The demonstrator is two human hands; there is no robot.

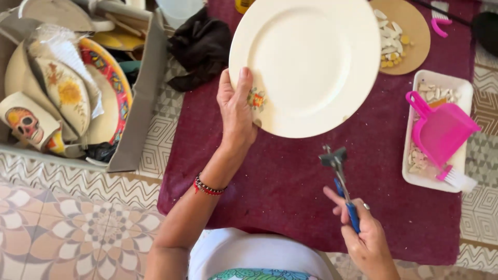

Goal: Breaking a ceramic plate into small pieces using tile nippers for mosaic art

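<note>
My left hand grips the left rim of a large cream plate, holding it up over the dark red cloth. A small coloured flower motif shows on the rim by my thumb. My right hand holds blue-handled tile nippers upright. Their metal jaws point up, just below the plate's lower edge and not touching it.
A grey box at the left holds painted plates and a skull mug. A round wooden board with white and yellow shards lies at the back right. A white tray carries shards, a pink dustpan and a brush. A dark cloth lies behind.
</note>
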